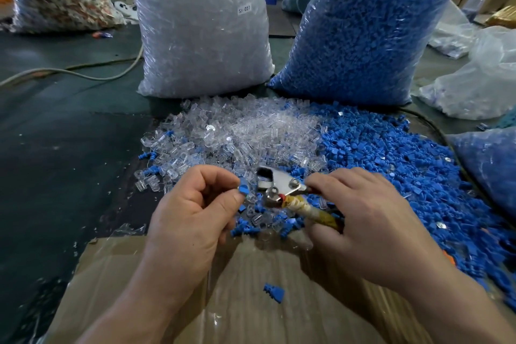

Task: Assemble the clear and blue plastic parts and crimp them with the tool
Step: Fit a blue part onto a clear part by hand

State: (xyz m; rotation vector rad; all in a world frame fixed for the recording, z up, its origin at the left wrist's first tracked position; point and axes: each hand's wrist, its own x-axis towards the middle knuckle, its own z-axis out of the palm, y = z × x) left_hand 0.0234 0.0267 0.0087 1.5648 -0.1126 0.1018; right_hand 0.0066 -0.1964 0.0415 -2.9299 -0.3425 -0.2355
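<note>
Left bag stood beside right bag, both behind parts heap; cardboard lay before heap, stray part on it.

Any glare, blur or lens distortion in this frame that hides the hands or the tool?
Head view: wide-angle bending makes the clear bag and blue bag lean apart; glare streaks both bags' film and the taped box; the mat at left is dim; the left hand pinching a blue part, the right hand and the tool it grips are lit and sharp; only the background is soft.
</note>
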